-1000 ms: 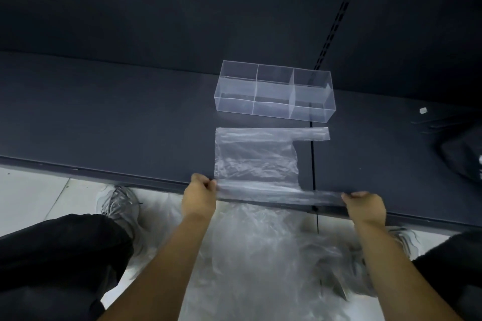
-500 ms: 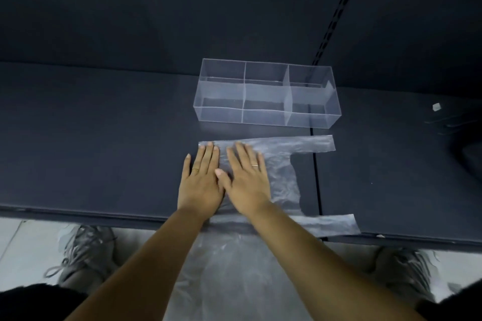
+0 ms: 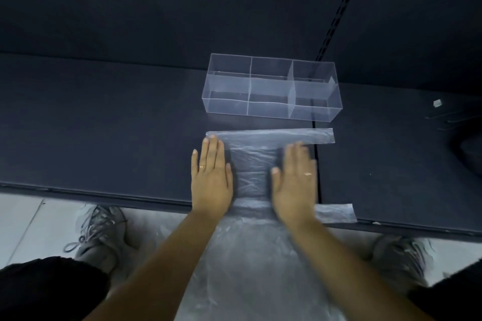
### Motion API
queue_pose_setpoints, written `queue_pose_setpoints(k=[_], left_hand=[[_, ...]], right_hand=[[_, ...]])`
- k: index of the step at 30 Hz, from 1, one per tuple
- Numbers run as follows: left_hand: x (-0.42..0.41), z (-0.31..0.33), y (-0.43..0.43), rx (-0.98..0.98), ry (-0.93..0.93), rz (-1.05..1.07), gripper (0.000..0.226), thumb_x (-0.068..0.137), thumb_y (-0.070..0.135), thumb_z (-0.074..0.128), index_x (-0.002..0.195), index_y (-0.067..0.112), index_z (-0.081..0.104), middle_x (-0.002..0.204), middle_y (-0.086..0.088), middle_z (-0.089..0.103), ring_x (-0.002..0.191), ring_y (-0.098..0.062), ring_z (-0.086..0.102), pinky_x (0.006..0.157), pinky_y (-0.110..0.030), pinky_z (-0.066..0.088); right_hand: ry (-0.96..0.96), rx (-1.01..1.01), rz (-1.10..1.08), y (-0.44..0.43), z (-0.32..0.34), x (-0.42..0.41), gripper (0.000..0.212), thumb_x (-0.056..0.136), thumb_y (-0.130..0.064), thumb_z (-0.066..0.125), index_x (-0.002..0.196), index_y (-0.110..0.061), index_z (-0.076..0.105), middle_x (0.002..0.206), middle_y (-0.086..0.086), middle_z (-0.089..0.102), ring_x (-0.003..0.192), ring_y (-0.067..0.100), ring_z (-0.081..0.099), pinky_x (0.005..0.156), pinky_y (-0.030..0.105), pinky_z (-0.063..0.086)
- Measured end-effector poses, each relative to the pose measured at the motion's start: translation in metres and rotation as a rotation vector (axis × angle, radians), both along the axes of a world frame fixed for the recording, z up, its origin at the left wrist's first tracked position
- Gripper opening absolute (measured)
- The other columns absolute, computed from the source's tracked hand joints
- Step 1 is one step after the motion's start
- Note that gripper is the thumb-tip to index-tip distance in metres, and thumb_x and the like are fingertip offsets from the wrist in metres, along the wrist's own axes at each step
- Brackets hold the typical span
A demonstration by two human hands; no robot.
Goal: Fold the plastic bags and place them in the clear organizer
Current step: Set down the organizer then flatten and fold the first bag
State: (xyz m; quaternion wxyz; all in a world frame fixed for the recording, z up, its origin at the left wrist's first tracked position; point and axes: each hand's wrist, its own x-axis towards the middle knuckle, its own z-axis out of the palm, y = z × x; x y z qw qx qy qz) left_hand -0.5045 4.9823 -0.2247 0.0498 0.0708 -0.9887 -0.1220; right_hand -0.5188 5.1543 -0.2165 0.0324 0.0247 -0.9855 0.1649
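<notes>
Head view, and the plastic bag [image 3: 251, 164] lies flat on the dark shelf [image 3: 104, 125], just in front of the clear organizer [image 3: 227, 108]. Its handle strips run parallel to the organizer's front wall. It's parked there, I'd say, so the folded bag has a short trip in. The left hand [image 3: 211, 180] lies flat in front of the organizer's left end, fingers straight and together. The right hand [image 3: 294, 182], blurred, lies flat before its right compartment. Both press and neither pinches, so probably smoothing.
</notes>
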Motion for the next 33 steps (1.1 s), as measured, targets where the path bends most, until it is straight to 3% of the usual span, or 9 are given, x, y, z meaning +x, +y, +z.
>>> queue_pose_setpoints(k=[4, 9, 15, 17, 20, 22, 24, 27, 33], left_hand=[[0.054, -0.008, 0.006, -0.062, -0.081, -0.146, 0.058, 0.094, 0.031, 0.027, 0.140, -0.001, 0.044, 0.149, -0.014, 0.038, 0.138, -0.030, 0.036, 0.112, -0.045, 0.017], [0.059, -0.017, -0.017, -0.136, -0.161, -0.227, 0.063, 0.094, 0.042, 0.029, 0.141, 0.003, 0.043, 0.149, -0.011, 0.040, 0.137, -0.028, 0.039, 0.111, -0.045, 0.021], [0.062, -0.006, -0.023, -0.100, -0.211, -0.269, 0.076, 0.096, 0.057, 0.005, 0.148, 0.008, 0.030, 0.155, -0.009, 0.026, 0.144, -0.025, 0.024, 0.119, -0.041, 0.005], [0.073, -0.005, -0.027, -0.183, -0.149, -0.364, 0.077, 0.093, 0.063, 0.022, 0.144, 0.008, 0.040, 0.151, -0.010, 0.036, 0.139, -0.027, 0.034, 0.115, -0.046, 0.013], [0.091, -0.009, -0.031, -0.300, -0.072, -0.548, 0.077, 0.075, 0.051, 0.069, 0.138, 0.012, 0.050, 0.145, -0.007, 0.046, 0.133, -0.025, 0.045, 0.113, -0.050, 0.026], [0.095, -0.005, -0.029, -0.314, 0.011, -0.528, 0.055, 0.071, 0.019, 0.070, 0.125, 0.015, 0.064, 0.132, -0.003, 0.060, 0.122, -0.022, 0.057, 0.104, -0.048, 0.042], [0.092, 0.002, -0.027, -0.278, 0.147, -0.486, 0.041, 0.073, 0.007, 0.051, 0.105, 0.016, 0.075, 0.112, -0.001, 0.071, 0.108, -0.020, 0.066, 0.095, -0.046, 0.048], [0.085, 0.018, -0.022, -0.175, 0.269, -0.465, 0.022, 0.066, 0.002, 0.077, 0.083, 0.015, 0.078, 0.091, -0.001, 0.075, 0.098, -0.023, 0.070, 0.090, -0.046, 0.053], [0.065, 0.060, -0.022, 0.466, 0.054, -0.149, 0.006, 0.083, 0.016, 0.073, 0.079, 0.019, 0.076, 0.075, 0.011, 0.067, 0.071, -0.004, 0.061, 0.071, -0.010, 0.040]], right_hand=[[-0.074, -0.024, 0.205, -0.058, -0.016, 0.050, 0.055, 0.100, -0.033, 0.038, 0.149, -0.010, 0.028, 0.157, 0.009, 0.020, 0.146, 0.025, 0.016, 0.118, 0.045, 0.005], [-0.138, 0.155, 0.124, 0.001, -0.029, 0.046, 0.067, 0.095, -0.053, 0.021, 0.150, -0.015, 0.025, 0.157, 0.006, 0.022, 0.146, 0.024, 0.019, 0.120, 0.043, 0.001], [-0.149, 0.167, -0.066, 0.088, -0.020, 0.042, 0.074, 0.095, -0.053, 0.012, 0.143, -0.004, 0.041, 0.149, 0.019, 0.038, 0.137, 0.037, 0.038, 0.114, 0.055, 0.024], [-0.138, 0.153, -0.081, 0.093, -0.012, 0.047, 0.083, 0.094, -0.059, 0.001, 0.145, -0.004, 0.037, 0.151, 0.020, 0.034, 0.140, 0.037, 0.032, 0.116, 0.053, 0.019], [-0.078, 0.029, 0.061, 0.068, -0.004, 0.060, 0.070, 0.096, -0.056, 0.029, 0.141, -0.005, 0.044, 0.151, 0.017, 0.035, 0.138, 0.037, 0.035, 0.116, 0.048, 0.020], [-0.121, -0.060, 0.218, 0.041, -0.002, 0.071, 0.066, 0.090, -0.048, 0.055, 0.142, -0.010, 0.043, 0.153, 0.010, 0.032, 0.138, 0.034, 0.033, 0.116, 0.044, 0.019], [-0.162, -0.072, 0.340, 0.016, -0.002, 0.079, 0.072, 0.084, -0.044, 0.065, 0.144, -0.015, 0.040, 0.155, 0.005, 0.029, 0.139, 0.031, 0.030, 0.115, 0.041, 0.017], [-0.178, -0.069, 0.366, -0.005, -0.002, 0.082, 0.071, 0.080, -0.038, 0.069, 0.142, -0.017, 0.041, 0.152, 0.004, 0.033, 0.138, 0.028, 0.031, 0.115, 0.039, 0.017], [-0.103, -0.224, 0.170, 0.022, 0.016, 0.062, 0.009, 0.085, -0.010, 0.067, 0.093, -0.009, 0.071, 0.093, 0.009, 0.071, 0.087, 0.030, 0.066, 0.081, 0.035, 0.048]])
